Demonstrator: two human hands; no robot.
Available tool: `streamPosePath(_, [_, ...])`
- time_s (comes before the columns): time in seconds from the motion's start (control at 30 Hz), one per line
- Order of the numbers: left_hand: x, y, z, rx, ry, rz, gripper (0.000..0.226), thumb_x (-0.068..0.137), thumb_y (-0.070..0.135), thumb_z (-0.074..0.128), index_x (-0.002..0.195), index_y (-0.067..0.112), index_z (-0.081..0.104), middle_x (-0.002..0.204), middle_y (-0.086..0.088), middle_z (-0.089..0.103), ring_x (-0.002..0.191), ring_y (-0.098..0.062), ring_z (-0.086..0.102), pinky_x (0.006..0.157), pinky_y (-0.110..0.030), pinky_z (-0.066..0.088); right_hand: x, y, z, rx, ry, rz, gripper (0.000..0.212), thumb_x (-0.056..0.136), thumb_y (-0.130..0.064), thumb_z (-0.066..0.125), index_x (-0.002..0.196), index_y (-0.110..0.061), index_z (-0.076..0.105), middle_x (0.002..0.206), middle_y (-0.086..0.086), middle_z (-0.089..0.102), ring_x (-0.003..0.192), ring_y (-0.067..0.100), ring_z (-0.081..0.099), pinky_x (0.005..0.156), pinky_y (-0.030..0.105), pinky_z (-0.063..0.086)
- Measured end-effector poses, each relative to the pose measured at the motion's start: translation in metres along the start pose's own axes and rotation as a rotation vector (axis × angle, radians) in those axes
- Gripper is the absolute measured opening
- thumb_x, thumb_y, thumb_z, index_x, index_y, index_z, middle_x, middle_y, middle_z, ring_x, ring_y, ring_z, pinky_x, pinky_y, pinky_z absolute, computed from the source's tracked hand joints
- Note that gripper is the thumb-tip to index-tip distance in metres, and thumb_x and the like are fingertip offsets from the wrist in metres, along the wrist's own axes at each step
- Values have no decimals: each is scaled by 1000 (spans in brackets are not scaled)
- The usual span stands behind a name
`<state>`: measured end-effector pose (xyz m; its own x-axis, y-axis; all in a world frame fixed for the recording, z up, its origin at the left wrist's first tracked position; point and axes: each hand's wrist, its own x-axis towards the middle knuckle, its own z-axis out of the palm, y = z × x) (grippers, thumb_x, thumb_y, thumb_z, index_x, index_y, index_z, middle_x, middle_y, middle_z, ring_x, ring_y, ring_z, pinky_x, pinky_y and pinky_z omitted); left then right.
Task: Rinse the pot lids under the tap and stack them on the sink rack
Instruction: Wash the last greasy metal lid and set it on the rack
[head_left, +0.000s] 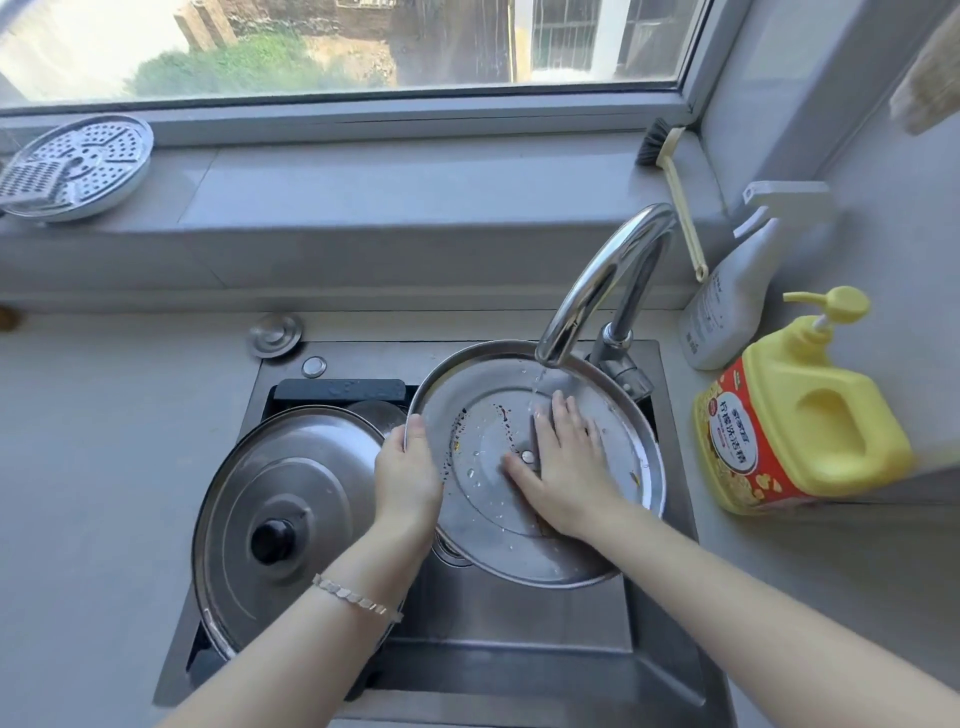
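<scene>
A steel pot lid (478, 525) is held inside-up over the sink (519, 644), tilted under the tap (597, 280). Water runs from the spout onto its upper right part. My left hand (408, 473) grips the lid's left rim. My right hand (563, 462) lies flat on the lid's inner face, fingers spread near the centre rivet. Dark specks of dirt dot the lid's left half. A second steel lid (275, 509) with a black knob rests knob-up on the dark rack (337, 388) over the sink's left side.
A yellow detergent jug (800, 415) and a grey spray bottle (727, 296) stand right of the sink. A dish brush (675, 192) leans in the window corner. A perforated steamer plate (78, 166) sits on the sill at the left. A sink plug (274, 335) lies behind the basin.
</scene>
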<state>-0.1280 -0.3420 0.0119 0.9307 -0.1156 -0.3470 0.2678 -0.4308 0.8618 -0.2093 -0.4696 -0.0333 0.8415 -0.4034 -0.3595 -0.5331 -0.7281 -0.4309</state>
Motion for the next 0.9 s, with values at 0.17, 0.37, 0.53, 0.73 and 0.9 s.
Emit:
streamPosePath(0.17, [-6,1,2,-56,17,59,39,100,25,39,63,11,42,62,-1,42,58,-11,38,48,-11,33,-25,-37,21,-38,-79,-576,74,86,-57,5,147,-16,-5,149,-7,-17,140,10,-16,116,32,-10])
streamPosePath(0.37, [-15,-8,-3,-67,5,67,37,100,31,35,75,13,55,75,0,60,71,-13,53,65,-18,44,6,2,-12,-152,108,-174,102,69,-78,-9,148,-14,-5,154,0,-17,144,13,-13,112,27,-16])
streamPosePath(0.53, [-15,-5,8,-51,-1,37,36,99,29,39,68,16,52,68,4,57,70,-15,53,69,-30,42,-19,-41,7,-75,-36,-556,76,82,-54,5,145,-12,-6,149,-2,-15,143,16,-14,113,26,-16])
streamPosePath(0.73, [-16,-10,-3,-29,-10,36,42,100,34,36,71,11,54,66,0,56,65,-18,50,65,-33,41,12,-1,-16,-192,107,-158,79,83,-58,4,149,-16,0,156,-2,-10,144,12,-10,112,28,-14])
streamPosePath(0.9, [-15,-8,3,-40,-44,19,36,100,28,39,73,15,59,74,-1,64,73,-16,57,73,-32,45,-19,-38,4,-125,-57,-631,68,89,-53,5,146,-18,-6,148,-9,-14,140,9,-15,114,26,-14])
